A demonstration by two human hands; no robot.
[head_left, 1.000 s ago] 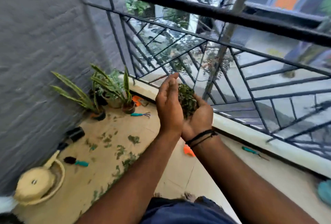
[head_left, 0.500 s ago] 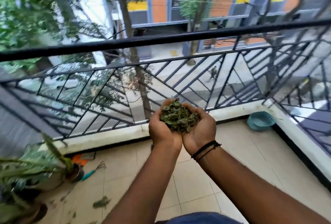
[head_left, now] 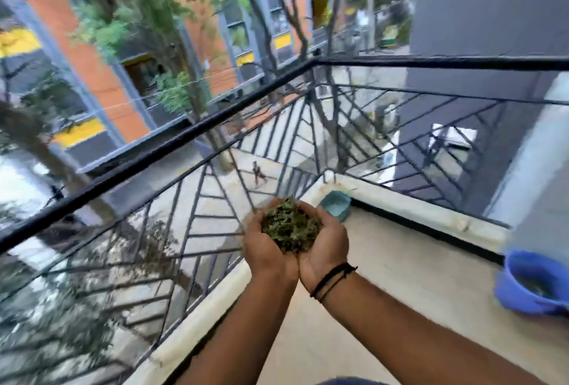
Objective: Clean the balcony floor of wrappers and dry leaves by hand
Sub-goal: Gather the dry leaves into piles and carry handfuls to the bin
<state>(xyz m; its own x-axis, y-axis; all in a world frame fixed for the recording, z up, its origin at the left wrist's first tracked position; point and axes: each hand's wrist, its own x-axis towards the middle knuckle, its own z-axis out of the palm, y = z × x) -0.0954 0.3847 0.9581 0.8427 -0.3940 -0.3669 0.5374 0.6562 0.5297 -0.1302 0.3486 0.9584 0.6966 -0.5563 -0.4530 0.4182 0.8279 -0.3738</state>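
Since the frame half a second before, the view had swung right: the potted plants at the left had gone from sight, the railing's corner (head_left: pixel 314 61) had come into the middle, and a blue bowl (head_left: pixel 531 284) had appeared at the right edge of the floor. Both hands had stayed cupped together in front of the person, carrying the same load.

The left hand (head_left: pixel 266 250) and the right hand (head_left: pixel 324 246) met edge to edge, palms up, forming one scoop. Their fingers (head_left: pixel 311 209) were curled upward and held close together around a heap of dry leaves (head_left: pixel 289 227), which filled the hollow and rose above the palms. A black cord bracelet (head_left: pixel 334 278) circled the right wrist.

The hands were held above the balcony floor (head_left: pixel 400 276), near the black metal railing (head_left: pixel 172 150) on the left. Beyond them, a teal bowl (head_left: pixel 335 206) sat in the corner of the floor against the low ledge (head_left: pixel 415 206). The blue bowl stood on the floor well apart from the hands; its contents were too blurred to tell. Past the railing lay a street, trees and orange-and-grey buildings, all smeared by motion.
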